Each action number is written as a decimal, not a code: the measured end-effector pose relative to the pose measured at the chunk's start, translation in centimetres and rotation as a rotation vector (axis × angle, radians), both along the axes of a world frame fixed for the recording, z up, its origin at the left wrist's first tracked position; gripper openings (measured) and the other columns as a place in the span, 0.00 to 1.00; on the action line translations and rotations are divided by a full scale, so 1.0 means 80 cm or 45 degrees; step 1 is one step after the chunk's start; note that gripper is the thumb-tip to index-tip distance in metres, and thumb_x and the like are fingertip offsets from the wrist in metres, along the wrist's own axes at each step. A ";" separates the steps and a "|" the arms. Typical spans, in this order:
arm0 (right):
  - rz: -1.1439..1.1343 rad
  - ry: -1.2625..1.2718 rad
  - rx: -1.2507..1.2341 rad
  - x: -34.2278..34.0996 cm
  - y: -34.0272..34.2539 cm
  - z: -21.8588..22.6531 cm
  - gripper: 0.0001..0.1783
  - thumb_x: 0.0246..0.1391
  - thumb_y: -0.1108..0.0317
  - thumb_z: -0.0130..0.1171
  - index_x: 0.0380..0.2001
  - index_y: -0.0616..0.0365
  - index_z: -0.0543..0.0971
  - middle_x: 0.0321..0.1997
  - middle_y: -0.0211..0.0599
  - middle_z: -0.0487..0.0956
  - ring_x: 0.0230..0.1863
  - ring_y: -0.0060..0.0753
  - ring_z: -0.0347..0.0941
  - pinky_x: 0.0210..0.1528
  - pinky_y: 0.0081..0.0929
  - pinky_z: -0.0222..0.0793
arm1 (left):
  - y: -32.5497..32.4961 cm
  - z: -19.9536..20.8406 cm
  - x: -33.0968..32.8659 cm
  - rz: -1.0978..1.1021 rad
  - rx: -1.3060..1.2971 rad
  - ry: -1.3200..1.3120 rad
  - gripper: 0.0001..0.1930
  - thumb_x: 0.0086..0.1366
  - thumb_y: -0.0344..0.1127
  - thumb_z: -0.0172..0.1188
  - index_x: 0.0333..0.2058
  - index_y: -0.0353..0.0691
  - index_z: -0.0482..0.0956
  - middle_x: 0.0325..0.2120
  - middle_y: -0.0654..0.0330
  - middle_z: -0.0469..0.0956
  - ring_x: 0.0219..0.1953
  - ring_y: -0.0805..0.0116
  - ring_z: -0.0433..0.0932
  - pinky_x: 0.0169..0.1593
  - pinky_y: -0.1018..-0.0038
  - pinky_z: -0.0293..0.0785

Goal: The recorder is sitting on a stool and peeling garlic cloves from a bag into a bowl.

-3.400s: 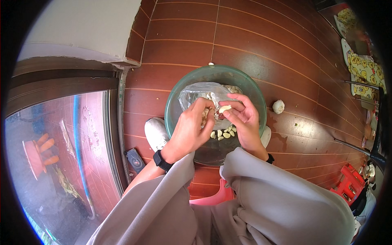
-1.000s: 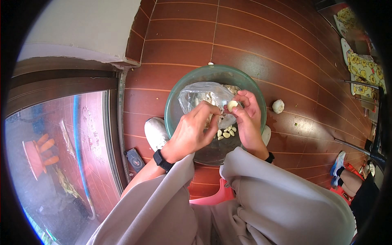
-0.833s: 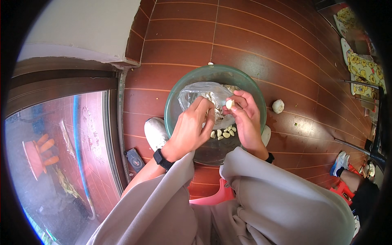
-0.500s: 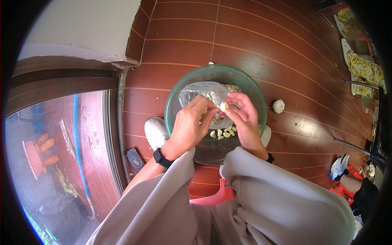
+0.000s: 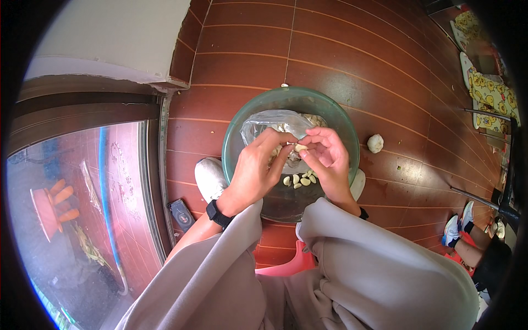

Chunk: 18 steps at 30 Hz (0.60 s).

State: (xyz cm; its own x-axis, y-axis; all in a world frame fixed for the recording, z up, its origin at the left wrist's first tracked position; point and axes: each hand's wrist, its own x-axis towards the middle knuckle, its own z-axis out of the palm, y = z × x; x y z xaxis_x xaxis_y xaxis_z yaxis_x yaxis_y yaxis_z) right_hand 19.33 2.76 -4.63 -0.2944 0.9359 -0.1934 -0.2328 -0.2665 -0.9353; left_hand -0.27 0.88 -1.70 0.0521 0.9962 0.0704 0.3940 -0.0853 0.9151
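Observation:
Over a round green basin (image 5: 236,118), my two hands meet around a pale garlic clove (image 5: 300,147). My right hand (image 5: 331,160) pinches the clove between thumb and fingers. From the other side, my left hand (image 5: 254,168) has its thumb and forefinger closed at the clove's left end. Below the fingers, several peeled garlic cloves (image 5: 304,181) lie in the near part of the basin. Behind the hands, a clear plastic bag (image 5: 268,117) sits inside the basin, with garlic and skins partly hidden by my fingers.
A whole garlic bulb (image 5: 375,143) rests on the red tiled floor (image 5: 352,49) right of the basin. A dark device (image 5: 181,214) lies by the glass door frame (image 5: 159,181) at left. Another person's shoes (image 5: 451,231) show at far right, near a metal-legged object.
The clove has tilted flatter, and my left fingertips have closed in on it. At far right, the other person's feet have shifted.

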 end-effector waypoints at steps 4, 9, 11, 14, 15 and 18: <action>-0.006 -0.016 0.001 0.000 -0.001 -0.001 0.24 0.64 0.82 0.66 0.61 0.66 0.73 0.53 0.43 0.83 0.55 0.29 0.82 0.60 0.29 0.77 | -0.001 -0.005 0.001 0.001 0.098 0.039 0.07 0.69 0.22 0.66 0.45 0.36 0.83 0.37 0.50 0.82 0.33 0.47 0.83 0.36 0.61 0.79; -0.018 -0.010 0.018 -0.002 -0.002 -0.001 0.24 0.63 0.84 0.66 0.61 0.67 0.73 0.53 0.44 0.84 0.56 0.30 0.82 0.61 0.29 0.78 | -0.002 -0.001 0.002 0.018 0.128 0.061 0.08 0.68 0.20 0.65 0.45 0.36 0.83 0.36 0.50 0.82 0.33 0.46 0.84 0.36 0.61 0.80; -0.023 0.003 0.016 -0.003 -0.002 -0.001 0.24 0.63 0.85 0.66 0.61 0.67 0.73 0.53 0.45 0.84 0.56 0.30 0.82 0.61 0.29 0.79 | -0.002 -0.001 0.003 0.027 0.152 0.058 0.08 0.68 0.19 0.65 0.44 0.35 0.83 0.36 0.50 0.83 0.33 0.46 0.84 0.36 0.61 0.80; -0.010 0.039 0.005 -0.005 -0.003 -0.003 0.24 0.64 0.85 0.65 0.61 0.67 0.73 0.53 0.45 0.84 0.56 0.31 0.83 0.61 0.29 0.79 | -0.003 -0.001 0.004 0.051 0.167 0.054 0.09 0.67 0.19 0.65 0.44 0.35 0.82 0.35 0.49 0.83 0.34 0.46 0.85 0.37 0.61 0.81; -0.002 0.043 0.002 -0.005 -0.003 -0.003 0.24 0.64 0.85 0.65 0.61 0.67 0.73 0.53 0.46 0.84 0.56 0.31 0.83 0.61 0.29 0.79 | -0.004 -0.001 0.004 0.058 0.171 0.056 0.09 0.67 0.19 0.65 0.44 0.35 0.82 0.35 0.49 0.83 0.34 0.46 0.85 0.37 0.61 0.81; 0.010 0.053 0.009 -0.005 -0.002 -0.003 0.24 0.64 0.84 0.65 0.61 0.67 0.73 0.53 0.45 0.84 0.55 0.31 0.83 0.61 0.31 0.81 | -0.003 -0.002 0.004 0.066 0.194 0.050 0.09 0.67 0.19 0.65 0.44 0.34 0.82 0.35 0.48 0.83 0.35 0.45 0.85 0.38 0.61 0.81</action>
State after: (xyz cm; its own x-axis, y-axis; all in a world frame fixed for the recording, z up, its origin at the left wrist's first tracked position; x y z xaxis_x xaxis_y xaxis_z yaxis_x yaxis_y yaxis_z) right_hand 18.90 2.62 -4.88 -0.3091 0.9350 -0.1741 -0.2697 -0.2618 -0.9267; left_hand 0.09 0.60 -1.86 0.0066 0.9756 0.2196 0.4367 -0.2004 0.8770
